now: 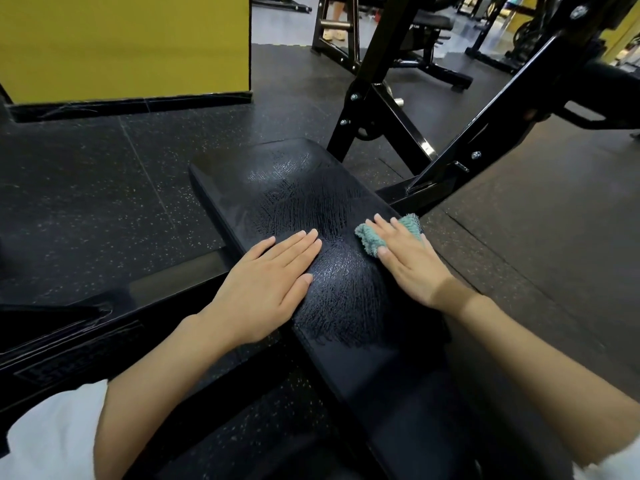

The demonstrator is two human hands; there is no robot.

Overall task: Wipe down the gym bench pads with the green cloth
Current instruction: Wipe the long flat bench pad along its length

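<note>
Terry-pile green cloth (372,239), bunched at the black bench pad's (294,174) right edge under the right hand's (412,261) flat fingers, looks soft and light, best pressed from above, while the left hand (266,282) rests flat-fingered, empty, alongside.
</note>
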